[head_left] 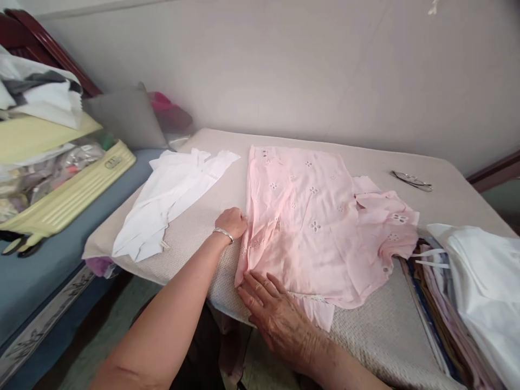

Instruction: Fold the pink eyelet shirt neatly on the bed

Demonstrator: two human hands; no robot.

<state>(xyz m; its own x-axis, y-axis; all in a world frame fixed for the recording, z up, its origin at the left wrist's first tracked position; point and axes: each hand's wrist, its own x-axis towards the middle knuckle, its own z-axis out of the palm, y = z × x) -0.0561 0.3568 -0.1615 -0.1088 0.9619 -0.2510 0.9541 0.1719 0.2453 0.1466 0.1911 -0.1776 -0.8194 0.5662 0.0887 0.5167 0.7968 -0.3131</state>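
A pink blouse [312,195] with cut-out flower embroidery lies spread on the covered table, its hem on the left and its narrower end on the right. At the left hem, my left hand [231,221] is closed on the edge of the fabric; its fingertips are partly hidden. A bracelet circles that wrist. My right hand [278,317] rests on the near left corner of the blouse, its fingers stretched out and lying flat. Left of the blouse are white paper or fabric pieces [162,200], lying apart from both hands.
Eyeglasses [411,180] lie at the back right of the table [365,346]. A folded fabric stack [450,319] with white cloth [487,281] over it occupies the right edge. An open yellow case [73,195] full of bagged items stands at left, near a grey cushion [125,116].
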